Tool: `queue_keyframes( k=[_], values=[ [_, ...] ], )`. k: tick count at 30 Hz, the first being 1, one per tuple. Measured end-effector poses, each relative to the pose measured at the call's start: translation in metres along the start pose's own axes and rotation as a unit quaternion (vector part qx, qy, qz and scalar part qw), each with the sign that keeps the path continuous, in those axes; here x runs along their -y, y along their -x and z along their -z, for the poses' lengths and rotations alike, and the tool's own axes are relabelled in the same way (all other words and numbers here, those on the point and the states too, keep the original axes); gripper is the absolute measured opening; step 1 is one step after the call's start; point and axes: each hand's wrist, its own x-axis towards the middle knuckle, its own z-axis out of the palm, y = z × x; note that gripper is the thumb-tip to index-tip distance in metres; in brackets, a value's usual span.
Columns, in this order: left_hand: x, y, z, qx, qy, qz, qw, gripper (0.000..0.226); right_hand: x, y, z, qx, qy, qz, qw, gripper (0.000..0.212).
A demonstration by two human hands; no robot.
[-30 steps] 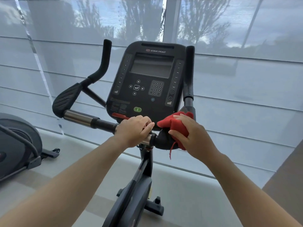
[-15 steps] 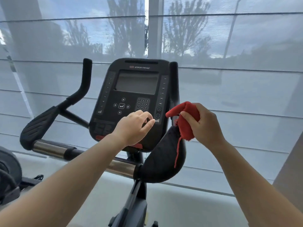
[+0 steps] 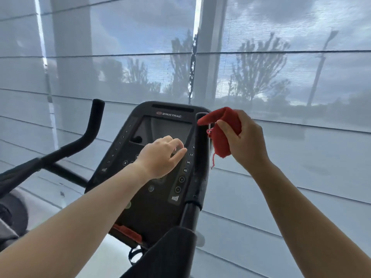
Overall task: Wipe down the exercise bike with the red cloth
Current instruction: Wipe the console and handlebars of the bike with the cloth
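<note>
The exercise bike's black console (image 3: 160, 121) fills the middle of the view, its screen and buttons facing me. My right hand (image 3: 247, 145) grips the bunched red cloth (image 3: 220, 133) against the top of the right upright handlebar (image 3: 200, 157); a loose thread hangs from the cloth. My left hand (image 3: 160, 157) hovers in front of the console's right button column with fingers loosely curled and nothing in it. The left upright handlebar (image 3: 94, 121) rises at the console's left.
A sheer roller blind (image 3: 281, 77) over tall windows stands right behind the bike. Part of another dark machine (image 3: 10, 213) shows at the lower left edge. A red tab (image 3: 126, 233) sits at the console's lower edge above the dark arm pad (image 3: 170, 253).
My left hand let go of the lower handlebar grip and rose in front of the console. My right hand carried the red cloth up the right handlebar to its top.
</note>
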Motion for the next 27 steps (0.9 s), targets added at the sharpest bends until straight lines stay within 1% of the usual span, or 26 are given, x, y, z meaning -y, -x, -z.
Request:
queue_keyframes(
  k=[2, 4, 5, 7, 8, 9, 12, 14, 17, 20, 23, 27],
  values=[
    [0.003, -0.011, -0.002, -0.01, -0.013, 0.012, 1.0, 0.033, -0.003, -0.021, -0.004, -0.024, -0.013, 0.022, 0.999, 0.014],
    [0.005, -0.017, -0.006, -0.012, -0.025, 0.023, 0.999, 0.033, -0.006, -0.033, -0.012, -0.019, -0.023, 0.034, 0.999, 0.021],
    [0.007, -0.019, -0.008, -0.01, -0.027, 0.029, 0.999, 0.033, -0.008, -0.035, -0.017, 0.006, -0.02, 0.039, 0.999, 0.028],
    [0.013, -0.019, -0.014, -0.008, -0.025, 0.04, 0.999, 0.032, -0.013, -0.033, -0.028, 0.085, -0.025, 0.048, 0.995, 0.041],
    [0.018, -0.018, -0.018, -0.007, -0.024, 0.042, 0.999, 0.031, -0.017, -0.029, -0.033, 0.116, -0.033, 0.055, 0.991, 0.042],
    [0.022, -0.016, -0.022, -0.004, -0.024, 0.044, 0.999, 0.03, -0.02, -0.024, -0.036, 0.127, -0.037, 0.066, 0.989, 0.042],
    [0.036, -0.011, -0.034, 0.002, -0.024, 0.033, 0.999, 0.032, -0.029, -0.007, -0.039, 0.094, -0.038, 0.088, 0.991, 0.048],
    [0.044, -0.01, -0.041, 0.018, -0.024, 0.014, 0.999, 0.039, -0.033, 0.004, -0.041, 0.066, -0.021, 0.09, 0.994, 0.055],
    [0.053, -0.013, -0.051, 0.031, -0.018, -0.021, 0.999, 0.048, -0.032, 0.009, -0.042, 0.056, -0.005, 0.073, 0.996, 0.059],
    [0.058, -0.021, -0.063, 0.04, -0.021, -0.059, 0.997, 0.055, -0.023, 0.0, -0.045, 0.047, 0.004, 0.035, 0.998, 0.061],
    [0.062, -0.029, -0.077, 0.051, -0.045, -0.097, 0.993, 0.056, -0.015, 0.005, -0.049, 0.054, 0.019, 0.022, 0.998, 0.06],
    [0.077, -0.025, -0.102, 0.087, -0.07, -0.121, 0.986, 0.061, -0.014, 0.031, -0.049, 0.082, 0.06, 0.001, 0.995, 0.06]
  ],
)
